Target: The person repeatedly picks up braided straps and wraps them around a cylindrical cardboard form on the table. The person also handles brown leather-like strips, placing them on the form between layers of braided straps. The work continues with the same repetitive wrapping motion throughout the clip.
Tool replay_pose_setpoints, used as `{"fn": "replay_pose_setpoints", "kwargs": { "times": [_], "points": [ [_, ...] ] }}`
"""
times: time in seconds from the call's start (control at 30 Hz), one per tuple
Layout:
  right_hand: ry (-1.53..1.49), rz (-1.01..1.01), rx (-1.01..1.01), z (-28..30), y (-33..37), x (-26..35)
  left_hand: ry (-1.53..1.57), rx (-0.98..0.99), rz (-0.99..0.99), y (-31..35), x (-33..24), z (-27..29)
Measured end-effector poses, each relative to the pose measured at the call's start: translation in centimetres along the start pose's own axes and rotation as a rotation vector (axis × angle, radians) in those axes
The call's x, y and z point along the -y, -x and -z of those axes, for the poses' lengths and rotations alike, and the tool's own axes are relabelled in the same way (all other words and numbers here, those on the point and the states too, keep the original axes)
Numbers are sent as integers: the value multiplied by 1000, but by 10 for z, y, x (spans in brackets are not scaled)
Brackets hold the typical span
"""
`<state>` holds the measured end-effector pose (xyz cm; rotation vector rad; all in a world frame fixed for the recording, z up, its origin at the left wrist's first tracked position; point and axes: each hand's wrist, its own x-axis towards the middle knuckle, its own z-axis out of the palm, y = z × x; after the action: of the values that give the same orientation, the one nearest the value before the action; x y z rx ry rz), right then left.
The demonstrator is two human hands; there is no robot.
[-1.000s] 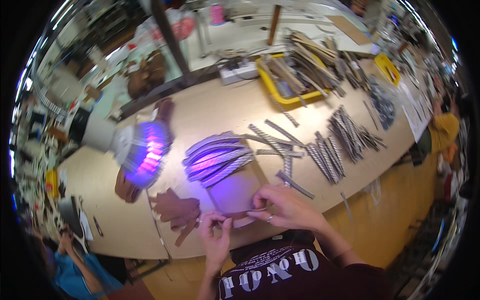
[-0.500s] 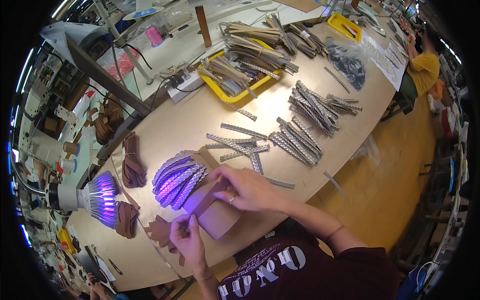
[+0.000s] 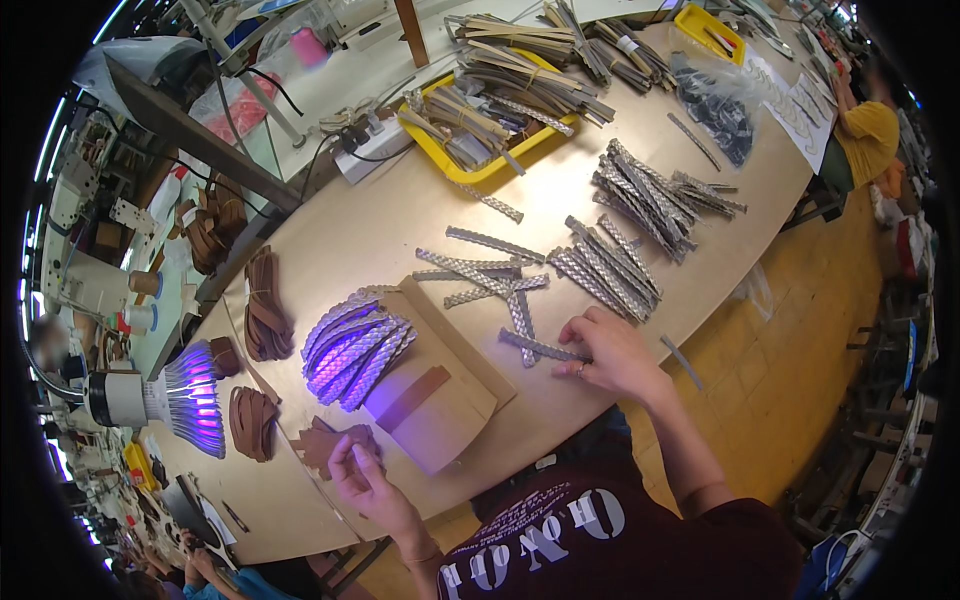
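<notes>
A flat brown strip (image 3: 413, 398) lies across a tan board (image 3: 448, 425). On the board's far-left part, a fanned bundle of silver braided strips (image 3: 358, 355) glows purple under a lamp. My right hand (image 3: 618, 355) is closed on the near end of a loose silver braided strip (image 3: 530, 343) that rests on the table, right of the board. At the board's left, my left hand (image 3: 375, 490) hovers by a heap of short brown strips (image 3: 318, 446). Its fingers are loosely curled and apart, with nothing seen in them.
Loose braided strips (image 3: 470, 270) and two piles, one a braided-strip pile (image 3: 605, 270), spread beyond my right hand. A yellow tray (image 3: 480, 175) of strips stands farther back. The lit lamp (image 3: 190, 400) and brown strip bundles (image 3: 265, 310) are at the left. A person in yellow (image 3: 868, 140) sits far right.
Both hands have left the brown strip, which now lies on the board. My right hand moved right and took hold of a loose braided strip; my left hand drew slightly down and away.
</notes>
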<state>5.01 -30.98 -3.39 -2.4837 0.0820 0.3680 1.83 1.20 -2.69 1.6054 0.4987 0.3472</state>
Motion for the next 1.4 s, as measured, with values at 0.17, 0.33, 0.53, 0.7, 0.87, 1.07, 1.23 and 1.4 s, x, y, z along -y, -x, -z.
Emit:
{"fn": "replay_pose_setpoints", "kwargs": {
  "times": [0.17, 0.33, 0.53, 0.7, 0.87, 1.07, 1.23, 1.4],
  "points": [
    [69, -28, -37, -8, 6, 6, -99, 8, -60, 6, -4, -4],
    [-11, 7, -75, -5, 4, 9, -104, 31, -95, 9, -3, -5],
    [-344, 80, -141, 12, -10, 38, -83, 38, -133, 11, -4, -5],
    [-318, 118, -392, 24, -24, 34, -82, 1, -136, 13, -8, -7],
    [-8, -196, -566, 33, -16, -14, -81, 31, -227, 12, -8, -9],
    [101, -288, -608, 25, -13, -47, -128, 49, -341, 8, -8, -11],
    [56, -314, -556, 24, -18, -43, -85, 68, -266, 11, -14, -10],
    [8, -315, -551, 32, -16, -30, -87, 76, -264, 15, -18, -10]
  ]
}}
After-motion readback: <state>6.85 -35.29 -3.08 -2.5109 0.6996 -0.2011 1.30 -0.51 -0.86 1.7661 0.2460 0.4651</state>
